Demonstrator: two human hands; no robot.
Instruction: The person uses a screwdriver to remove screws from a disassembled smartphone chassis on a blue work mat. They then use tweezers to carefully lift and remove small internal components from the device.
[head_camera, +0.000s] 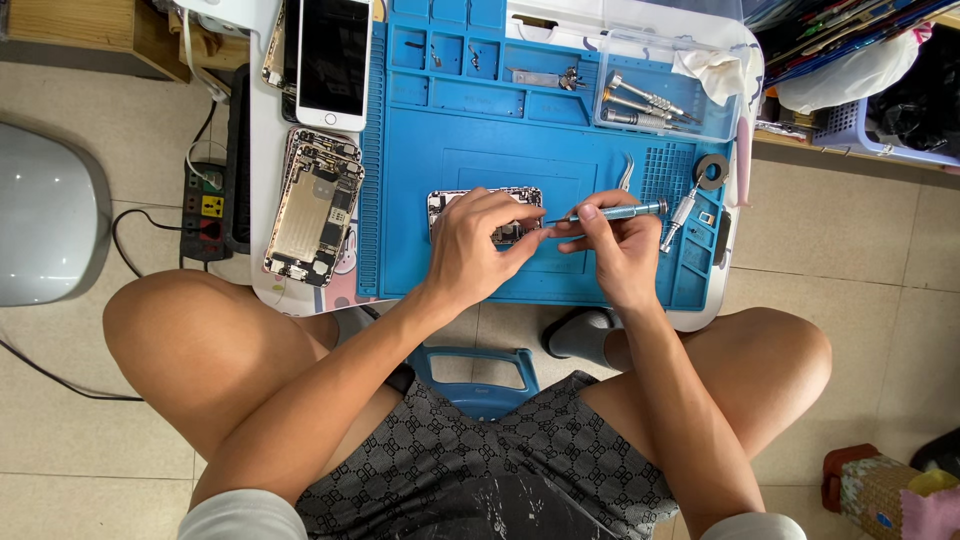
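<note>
Holding an open phone (487, 213) down with the left hand (470, 250), the person works on it with a thin screwdriver (610, 212) in the right hand (615, 250). The phone lies flat in the middle of a blue mat (480, 120) on the small tabletop (262, 180). The left fingers are spread over the phone and press on its top and near edge. The right fingers pinch the screwdriver near its tip, which points left at the phone.

The phone looks light, flat and stiff. It also looks easy to break, since its back is off and small parts show inside. It seems safest to hold it by the outer edges, not by the bare parts in the middle. The mat looks soft and should keep it from sliding.

The phone is a dark oblong with silver and black bits inside. Much of it is hidden under the left hand.

The screwdriver is thin, round and blue-grey. It looks hard, light and a bit slippery.

To the left lies another open phone (312, 205). Far from that one, a white phone (333, 60) lies with its dark screen up. At the far right, a clear tray (620, 50) holds more screwdrivers. Tweezers (627, 172) and a roll of tape (712, 171) lie right of the hands.
</note>
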